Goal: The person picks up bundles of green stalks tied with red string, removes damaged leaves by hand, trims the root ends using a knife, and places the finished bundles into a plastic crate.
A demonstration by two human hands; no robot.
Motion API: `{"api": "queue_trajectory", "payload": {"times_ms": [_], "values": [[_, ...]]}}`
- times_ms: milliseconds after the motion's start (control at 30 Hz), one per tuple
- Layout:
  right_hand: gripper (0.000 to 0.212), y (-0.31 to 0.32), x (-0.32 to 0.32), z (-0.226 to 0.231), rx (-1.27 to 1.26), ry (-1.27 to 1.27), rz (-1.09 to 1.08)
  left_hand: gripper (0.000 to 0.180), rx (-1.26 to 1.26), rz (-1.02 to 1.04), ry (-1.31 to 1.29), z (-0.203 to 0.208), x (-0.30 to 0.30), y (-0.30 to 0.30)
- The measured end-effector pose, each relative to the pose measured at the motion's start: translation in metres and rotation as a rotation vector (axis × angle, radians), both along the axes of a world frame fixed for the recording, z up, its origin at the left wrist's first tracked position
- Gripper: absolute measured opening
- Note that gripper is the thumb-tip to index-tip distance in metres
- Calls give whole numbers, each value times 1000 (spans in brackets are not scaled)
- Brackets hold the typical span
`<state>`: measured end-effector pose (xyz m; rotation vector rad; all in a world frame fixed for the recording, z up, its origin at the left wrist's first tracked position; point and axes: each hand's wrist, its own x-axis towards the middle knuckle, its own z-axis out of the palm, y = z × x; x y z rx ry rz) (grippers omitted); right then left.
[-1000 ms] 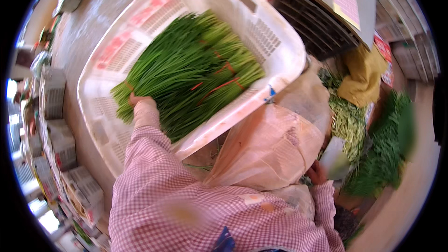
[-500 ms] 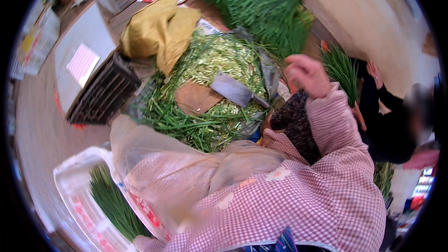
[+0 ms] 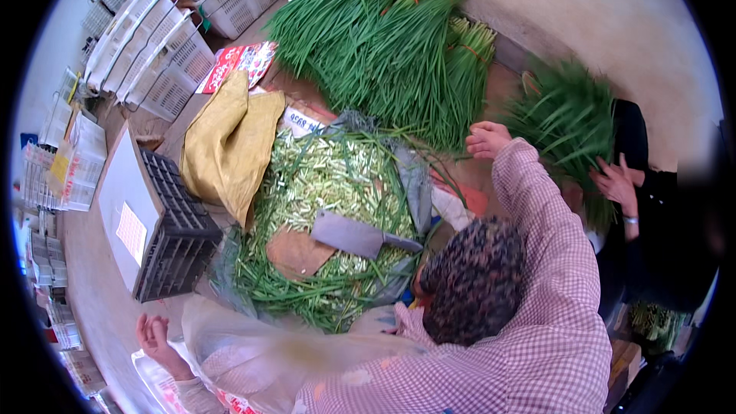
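Observation:
My right hand [image 3: 488, 140] is raised beside the near right end of the chive bunches [image 3: 383, 54], its fingers curled together with nothing showing in them. Low at the left, my left hand [image 3: 157, 341] is lifted above a white crate [image 3: 157, 379]; its fingers are bent loosely and apart, and it holds nothing. Between them, chopped chives [image 3: 337, 176] lie heaped on a grey sheet [image 3: 418, 184]. A cleaver [image 3: 349, 234] rests on the heap, its blade overlapping a brown round board [image 3: 295, 254] and its handle pointing right.
Beside the heap are a yellow sack [image 3: 230, 138] and a black crate [image 3: 180, 226] with a white board. White baskets [image 3: 172, 61] are stacked at the far left. At right, a person in black [image 3: 652, 238] handles a chive bunch [image 3: 563, 126]. Dark patterned cloth [image 3: 475, 284] bulges near my right arm.
My left hand has risen from the chives in the white crate. My right hand has shifted slightly down and left. The view has shifted, and the other person's chive bunch is now lifted and spread.

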<state>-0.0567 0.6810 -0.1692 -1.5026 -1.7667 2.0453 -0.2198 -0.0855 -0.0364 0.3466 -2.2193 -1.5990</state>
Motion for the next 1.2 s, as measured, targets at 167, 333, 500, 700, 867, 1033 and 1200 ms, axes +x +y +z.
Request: {"api": "queue_trajectory", "payload": {"times_ms": [167, 333, 500, 700, 867, 1033, 1200], "values": [[61, 80, -109, -36, 252, -62, 92, 37, -374, -734, -187, 8, 10, 171], [100, 168, -206, -65, 726, -4, -9, 38, -538, -888, -378, -32, 13, 227], [128, 177, -297, -67, 555, 5, -249, 42, -537, -890, -624, -55, 23, 236], [118, 218, -298, -76, 565, -191, -248, 40, -687, -1064, -641, -74, 5, 252], [61, 226, -263, -35, 585, -13, -134, 44, -660, -1204, -587, -77, -20, 283], [50, 268, -201, 29, 781, -120, 48, 45, -637, -1367, -531, -75, -50, 316], [58, 141, -170, 124, 538, 36, 300, 45, -444, -1361, -346, -60, -54, 320]]}}
